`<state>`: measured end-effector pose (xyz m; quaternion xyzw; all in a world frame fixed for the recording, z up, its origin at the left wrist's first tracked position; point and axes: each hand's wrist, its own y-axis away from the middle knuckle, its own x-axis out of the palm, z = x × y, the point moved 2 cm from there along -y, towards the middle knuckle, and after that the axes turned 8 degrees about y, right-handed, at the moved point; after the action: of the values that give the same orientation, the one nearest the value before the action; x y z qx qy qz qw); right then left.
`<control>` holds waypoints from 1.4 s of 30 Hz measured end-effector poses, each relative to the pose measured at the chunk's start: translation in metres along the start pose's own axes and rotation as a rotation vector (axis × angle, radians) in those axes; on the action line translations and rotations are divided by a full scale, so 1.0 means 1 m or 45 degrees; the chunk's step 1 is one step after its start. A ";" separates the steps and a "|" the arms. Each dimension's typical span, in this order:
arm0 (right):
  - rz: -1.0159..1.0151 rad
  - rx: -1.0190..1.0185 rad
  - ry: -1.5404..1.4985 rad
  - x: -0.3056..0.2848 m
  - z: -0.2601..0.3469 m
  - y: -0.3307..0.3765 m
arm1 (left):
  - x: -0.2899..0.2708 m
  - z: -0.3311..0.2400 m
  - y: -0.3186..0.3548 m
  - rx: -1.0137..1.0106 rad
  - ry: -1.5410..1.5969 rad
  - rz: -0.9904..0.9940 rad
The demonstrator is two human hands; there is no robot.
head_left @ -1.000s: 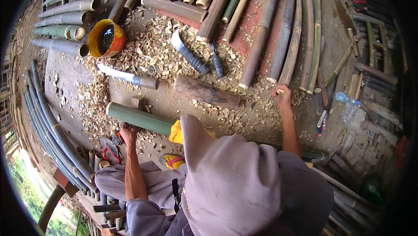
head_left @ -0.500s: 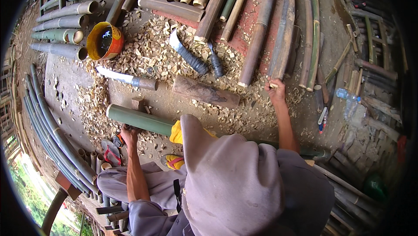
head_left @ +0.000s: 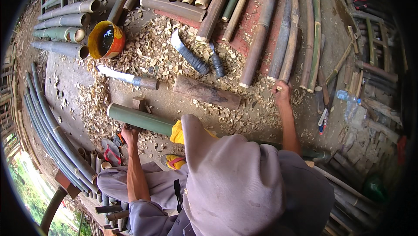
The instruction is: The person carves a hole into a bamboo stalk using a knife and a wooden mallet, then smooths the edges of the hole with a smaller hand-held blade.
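Lengthwise across my front lies a thick green bamboo pole, its middle hidden behind my hood and a yellow cloth. Just below its left part, my left hand is closed round something dark that I cannot make out. My right hand, stretched forward on the right, grips the near end of a brown bamboo pole. Beside that pole, a greyish bamboo pole lies on the ground, their near ends apart. A short log rests beyond the green pole.
Wood chips cover much of the ground. A long knife, a curved blade and a dark-handled tool lie among them. A yellow-orange bucket stands at far left. Bamboo stacks line the sides; a plastic bottle lies right.
My right hand has shifted slightly right, with the brown pole's near end. A gap now shows between it and the greyish pole. My left hand has hardly moved.
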<state>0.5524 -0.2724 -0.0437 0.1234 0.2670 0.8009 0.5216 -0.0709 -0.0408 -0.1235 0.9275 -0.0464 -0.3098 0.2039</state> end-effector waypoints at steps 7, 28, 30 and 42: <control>-0.409 -0.202 0.588 -0.084 0.013 -0.029 | 0.005 -0.033 0.010 0.105 -0.156 -0.056; -0.484 0.166 1.325 -0.119 -0.028 -0.076 | -0.006 -0.021 0.008 0.089 -0.137 -0.081; -0.559 0.153 1.504 -0.125 -0.033 -0.081 | -0.003 -0.015 0.006 0.060 -0.083 -0.038; -0.643 0.000 1.696 -0.118 -0.044 -0.074 | 0.004 -0.010 0.004 0.085 -0.028 -0.046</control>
<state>0.6385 -0.3690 -0.1119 -0.4579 0.5494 0.5607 0.4172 -0.0617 -0.0418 -0.1167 0.9311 -0.0422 -0.3218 0.1666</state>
